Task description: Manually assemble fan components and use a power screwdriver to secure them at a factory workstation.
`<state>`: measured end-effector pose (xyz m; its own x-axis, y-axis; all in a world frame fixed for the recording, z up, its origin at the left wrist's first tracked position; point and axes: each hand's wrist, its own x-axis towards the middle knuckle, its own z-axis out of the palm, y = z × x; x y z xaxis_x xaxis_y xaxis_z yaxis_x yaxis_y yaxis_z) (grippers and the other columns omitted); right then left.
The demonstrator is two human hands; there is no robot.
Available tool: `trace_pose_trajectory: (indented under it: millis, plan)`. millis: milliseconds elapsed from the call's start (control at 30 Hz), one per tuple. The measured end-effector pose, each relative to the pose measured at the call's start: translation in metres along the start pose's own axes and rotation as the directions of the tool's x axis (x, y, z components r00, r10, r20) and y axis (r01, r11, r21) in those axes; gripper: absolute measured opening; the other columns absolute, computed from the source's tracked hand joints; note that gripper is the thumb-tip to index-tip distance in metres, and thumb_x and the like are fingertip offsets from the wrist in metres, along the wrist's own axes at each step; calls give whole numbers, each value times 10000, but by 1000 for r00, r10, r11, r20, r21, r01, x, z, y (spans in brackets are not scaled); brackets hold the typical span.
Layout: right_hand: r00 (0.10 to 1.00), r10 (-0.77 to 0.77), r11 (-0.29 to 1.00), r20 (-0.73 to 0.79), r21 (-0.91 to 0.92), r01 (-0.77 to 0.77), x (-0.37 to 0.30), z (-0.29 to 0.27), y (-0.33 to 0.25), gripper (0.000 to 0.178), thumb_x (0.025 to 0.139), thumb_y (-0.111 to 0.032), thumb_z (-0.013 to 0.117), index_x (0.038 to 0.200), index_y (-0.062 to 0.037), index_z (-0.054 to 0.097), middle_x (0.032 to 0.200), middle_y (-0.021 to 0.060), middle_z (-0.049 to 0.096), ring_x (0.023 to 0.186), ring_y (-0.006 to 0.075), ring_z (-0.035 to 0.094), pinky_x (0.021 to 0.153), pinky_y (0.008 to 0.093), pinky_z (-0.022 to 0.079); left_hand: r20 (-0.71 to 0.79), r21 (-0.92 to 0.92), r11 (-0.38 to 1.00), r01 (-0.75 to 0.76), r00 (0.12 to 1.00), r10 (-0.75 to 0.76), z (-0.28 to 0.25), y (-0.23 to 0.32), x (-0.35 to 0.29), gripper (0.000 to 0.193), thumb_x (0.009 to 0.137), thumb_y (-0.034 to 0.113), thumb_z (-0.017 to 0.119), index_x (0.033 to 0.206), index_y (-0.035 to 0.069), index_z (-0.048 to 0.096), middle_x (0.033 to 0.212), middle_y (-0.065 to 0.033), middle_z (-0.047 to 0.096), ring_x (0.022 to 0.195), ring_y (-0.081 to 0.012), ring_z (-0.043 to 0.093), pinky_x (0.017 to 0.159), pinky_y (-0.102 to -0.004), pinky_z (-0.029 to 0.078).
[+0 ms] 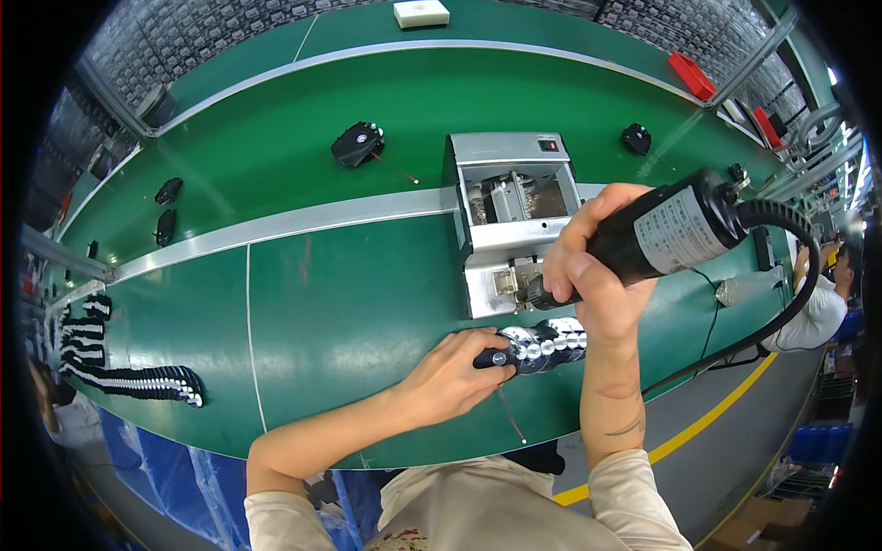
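My right hand (pixel 602 280) is closed round a black electric screwdriver (pixel 657 234) with a pale label and a thick ribbed cable. Its nose is at the front of a silver screw feeder (pixel 503 241), by the small outlet; the tip itself is hard to make out. On the table nearer me, my left hand (pixel 459 372) has its fingers and thumb closed round a small black part (pixel 496 356). That part sits at the left end of a row of black-and-silver parts (pixel 548 346), partly hidden behind my right forearm. A thin reddish wire (pixel 512 418) trails below it.
Rows of similar parts (pixel 138 378) stand at the far left. Across the metal strip, a belt carries loose black parts (pixel 357 144), (pixel 636 139). A red bin (pixel 692 75) and a white block (pixel 422 13) lie beyond. The screwdriver cable (pixel 797 303) loops down on the right. Other people work nearby.
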<state>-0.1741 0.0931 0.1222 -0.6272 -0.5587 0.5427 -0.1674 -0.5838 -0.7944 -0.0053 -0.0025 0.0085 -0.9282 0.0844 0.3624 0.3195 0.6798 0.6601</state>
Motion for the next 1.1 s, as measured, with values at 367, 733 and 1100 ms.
trace_pose_trajectory:
  millis: [367,733,1100]
  plan:
    - [996,68,995,-52,80,-64,-54,7,-20,441,787,-19,693,1086,-67,372,785,82,483,544,150,490,501,311,468,-77,-25,999,-33,997,31,-1,0,-2,216,795,96,710,1011,107,709,1152,-114,553,1090,-318,573,882,-421,512]
    - [989,133,988,61,73,-138,-60,4,3,443,755,121,614,1100,-29,379,756,102,522,612,152,557,552,269,504,-57,-11,1000,-11,998,11,-4,2,-2,207,811,126,681,1015,112,715,1172,-108,562,1113,-314,565,909,-423,501]
    - [968,183,978,173,-129,-162,-64,9,2,401,766,16,675,1020,-69,377,709,77,477,524,142,469,507,299,465,-62,11,1000,-11,998,12,-2,0,-5,205,788,129,677,986,117,728,1161,-111,577,1090,-300,577,899,-406,505]
